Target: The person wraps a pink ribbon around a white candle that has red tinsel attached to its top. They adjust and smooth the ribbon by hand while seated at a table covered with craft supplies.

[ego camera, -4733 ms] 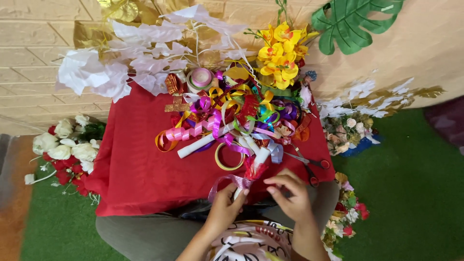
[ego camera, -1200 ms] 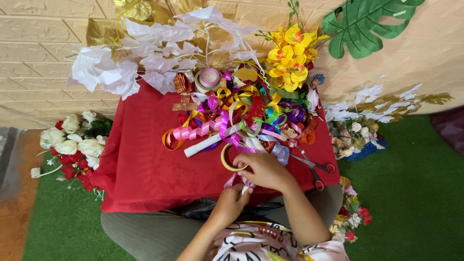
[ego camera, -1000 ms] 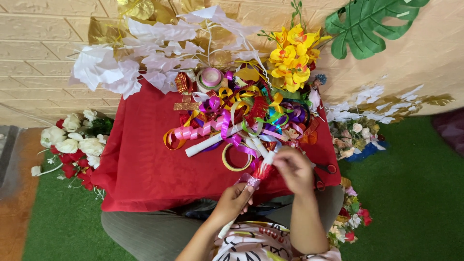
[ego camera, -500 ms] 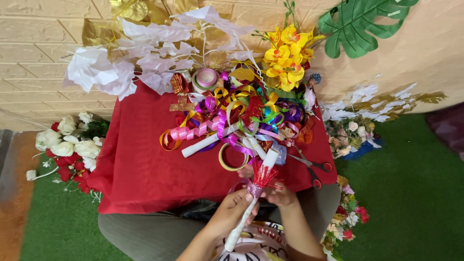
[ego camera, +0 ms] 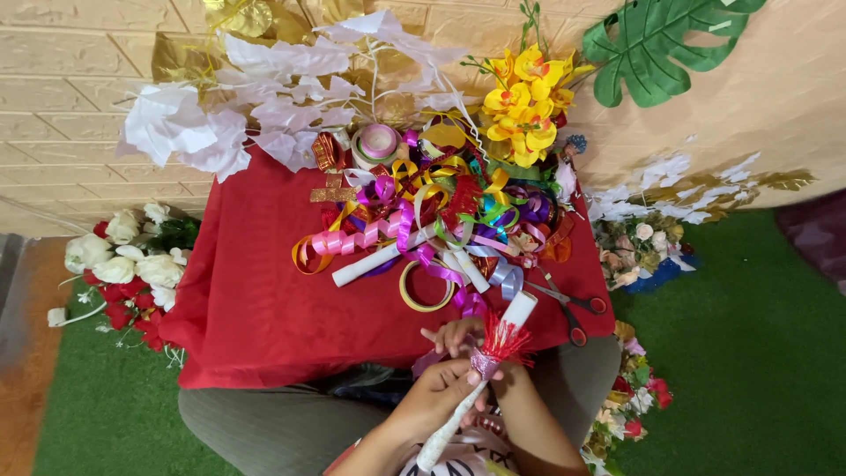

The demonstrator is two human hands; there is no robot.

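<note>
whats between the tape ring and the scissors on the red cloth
In the head view, a white paper roll lies between the yellowish tape ring and the red-handled scissors.

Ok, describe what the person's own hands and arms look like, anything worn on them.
Both hands are bare: the left hand and the right hand show no gloves, and no rings or watch can be made out. Both forearms are uncovered as far as the bottom edge of the head view, so no sleeves show. Below them, a patterned pink and white top and olive-grey trousers are visible.

Red-clothed table (ego camera: 256, 317): ribbon heap (ego camera: 423, 220), tape ring (ego camera: 426, 286), scissors (ego camera: 568, 308).
</note>
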